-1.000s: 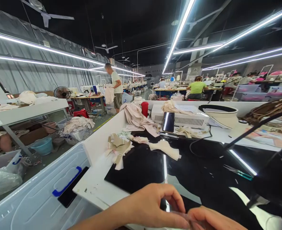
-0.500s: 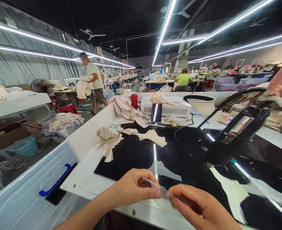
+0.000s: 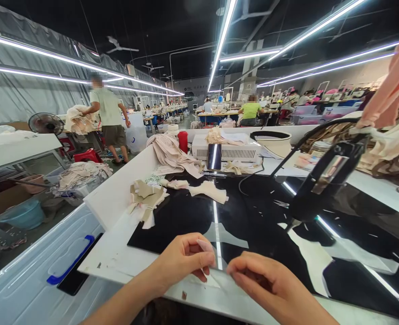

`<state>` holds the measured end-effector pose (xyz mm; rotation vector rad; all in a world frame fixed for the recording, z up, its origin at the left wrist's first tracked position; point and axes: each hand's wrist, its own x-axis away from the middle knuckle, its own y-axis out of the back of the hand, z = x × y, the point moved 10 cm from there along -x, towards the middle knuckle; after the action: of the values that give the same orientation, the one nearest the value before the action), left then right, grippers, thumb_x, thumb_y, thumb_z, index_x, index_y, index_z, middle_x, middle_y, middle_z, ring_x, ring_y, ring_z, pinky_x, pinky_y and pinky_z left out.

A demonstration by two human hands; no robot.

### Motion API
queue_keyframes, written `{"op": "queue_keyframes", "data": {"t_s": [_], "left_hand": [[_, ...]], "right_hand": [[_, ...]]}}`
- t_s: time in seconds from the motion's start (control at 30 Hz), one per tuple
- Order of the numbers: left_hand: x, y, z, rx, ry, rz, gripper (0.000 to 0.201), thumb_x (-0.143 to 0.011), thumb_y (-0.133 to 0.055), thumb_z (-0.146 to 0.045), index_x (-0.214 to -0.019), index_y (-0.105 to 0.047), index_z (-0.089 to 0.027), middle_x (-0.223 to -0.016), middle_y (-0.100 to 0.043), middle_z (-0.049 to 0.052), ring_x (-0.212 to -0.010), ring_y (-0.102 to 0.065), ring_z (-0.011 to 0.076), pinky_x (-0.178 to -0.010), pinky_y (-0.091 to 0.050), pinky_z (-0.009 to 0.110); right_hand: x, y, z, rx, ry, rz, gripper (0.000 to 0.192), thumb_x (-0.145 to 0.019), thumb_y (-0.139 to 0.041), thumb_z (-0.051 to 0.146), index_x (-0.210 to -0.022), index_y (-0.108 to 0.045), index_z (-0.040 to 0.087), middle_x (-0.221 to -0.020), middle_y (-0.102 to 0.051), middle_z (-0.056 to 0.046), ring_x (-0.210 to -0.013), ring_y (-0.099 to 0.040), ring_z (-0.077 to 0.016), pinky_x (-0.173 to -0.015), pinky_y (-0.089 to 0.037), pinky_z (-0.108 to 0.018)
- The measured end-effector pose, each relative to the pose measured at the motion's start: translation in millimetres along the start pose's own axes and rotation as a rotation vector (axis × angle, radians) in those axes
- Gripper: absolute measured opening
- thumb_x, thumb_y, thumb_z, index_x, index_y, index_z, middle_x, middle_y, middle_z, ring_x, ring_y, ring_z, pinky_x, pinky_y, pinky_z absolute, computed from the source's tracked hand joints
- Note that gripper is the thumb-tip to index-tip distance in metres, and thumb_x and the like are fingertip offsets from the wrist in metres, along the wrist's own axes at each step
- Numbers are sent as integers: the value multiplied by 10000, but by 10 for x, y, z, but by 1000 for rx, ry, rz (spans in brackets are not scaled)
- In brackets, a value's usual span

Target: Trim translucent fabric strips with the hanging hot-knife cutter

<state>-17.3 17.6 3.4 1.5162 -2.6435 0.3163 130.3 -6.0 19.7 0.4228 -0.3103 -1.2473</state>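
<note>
Both my hands are raised over the near edge of the table, with a thin translucent sheet (image 3: 205,246) between them. My left hand (image 3: 188,258) pinches it between thumb and fingers, and one corner sticks up above the fingertips. My right hand (image 3: 258,277) has its thumb and fingertips pressed together at the sheet's right side. The sheet is so clear that its outline is hard to follow. Beyond the hands, a translucent cut piece (image 3: 227,235) lies flat on the glossy black board (image 3: 182,221). A whitish cut piece (image 3: 309,259) lies to the right.
A black machine arm (image 3: 316,187) rises at the right. Fabric pieces (image 3: 148,198) lie at the board's left corner, near a phone (image 3: 214,156), a red spool (image 3: 183,141) and a white box (image 3: 225,151). A blue-handled bin (image 3: 72,259) stands left. A person (image 3: 106,117) carries fabric.
The view has turned slightly right. My fingers have shifted on the sheet, and its corner now stands higher above my left fingers. The person in the aisle has moved left.
</note>
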Motion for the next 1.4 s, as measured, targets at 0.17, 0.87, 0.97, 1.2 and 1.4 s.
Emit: {"op": "queue_keyframes", "data": {"t_s": [0.17,0.87,0.97,1.2,1.4], "left_hand": [[28,39,-31,19,-22,-48,440,-774,-896,-491,-788,-619,-150,-732,-617,-16,-648,-575,91,-629,-514,214],[46,244,35,23,-45,-217,472,-785,-863,-551,-775,-573,-179,-653,-542,-47,-606,-473,88,-575,-447,199],[52,278,62,19,-35,-227,510,-772,-862,-591,-762,-549,-188,-616,-507,-58,-584,-428,85,-555,-422,197],[67,301,183,64,45,-238,576,-745,-853,-657,-740,-509,-195,-596,-468,-63,-544,-371,72,-512,-380,192],[45,294,257,203,67,-229,569,-744,-888,-597,-726,-493,-188,-632,-429,-64,-580,-362,66,-500,-363,163]], "right_hand": [[1,-10,-55,-76,-36,-21,163,-835,-672,377,-826,-781,257,-767,-632,2,-671,-510,-145,-580,-372,-242],[78,-85,-556,-370,-320,55,588,-794,-709,778,-766,-632,196,-520,-420,87,-408,-274,-41,-423,-267,-201],[77,-91,-619,-423,-338,42,629,-763,-713,814,-744,-593,197,-529,-407,91,-416,-260,-36,-419,-242,-198],[93,-165,-670,-624,-372,29,703,-674,-780,834,-667,-484,197,-533,-359,105,-450,-181,-19,-422,-175,-181],[115,-228,-640,-749,-385,46,704,-629,-849,791,-667,-468,201,-535,-344,110,-472,-153,-20,-437,-131,-187]]}}
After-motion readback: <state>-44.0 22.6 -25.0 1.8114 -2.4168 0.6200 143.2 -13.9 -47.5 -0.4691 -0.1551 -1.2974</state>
